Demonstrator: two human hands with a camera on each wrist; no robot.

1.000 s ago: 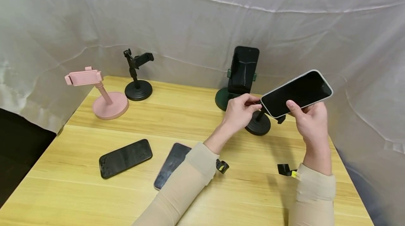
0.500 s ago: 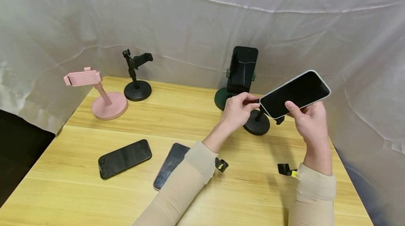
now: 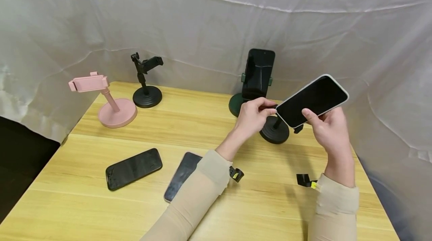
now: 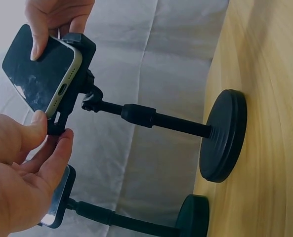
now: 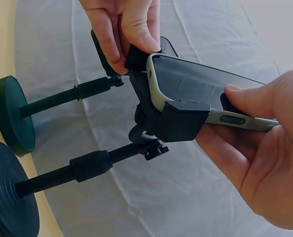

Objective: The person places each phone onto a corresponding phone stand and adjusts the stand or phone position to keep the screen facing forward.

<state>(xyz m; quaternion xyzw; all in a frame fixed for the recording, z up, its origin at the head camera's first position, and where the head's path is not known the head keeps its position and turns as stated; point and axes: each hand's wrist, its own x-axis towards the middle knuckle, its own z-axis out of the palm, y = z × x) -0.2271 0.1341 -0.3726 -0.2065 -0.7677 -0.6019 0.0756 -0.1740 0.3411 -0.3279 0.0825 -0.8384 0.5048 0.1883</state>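
Note:
My right hand (image 3: 332, 130) grips a smartphone (image 3: 312, 102) in a pale case, thumb on its dark screen and fingers behind. The phone is tilted, its lower end against the clamp (image 5: 181, 121) of a black phone stand (image 3: 275, 132). In the right wrist view one clamp jaw overlaps the phone's side edge. My left hand (image 3: 251, 117) pinches the clamp's other end between thumb and fingers, right at the phone's corner, as the left wrist view shows. The stand's round base (image 4: 223, 136) rests on the table, its pole upright.
Behind my left hand, a green stand (image 3: 236, 105) holds a black phone (image 3: 259, 72). A pink stand (image 3: 117, 113) and another black stand (image 3: 147, 96) stand at the back left. Two phones lie on the table: a black one (image 3: 134, 169) and one (image 3: 183, 173) partly under my left sleeve.
My right hand and the phone have shifted slightly left, toward my left hand. My left hand stays at the clamp's end, almost still.

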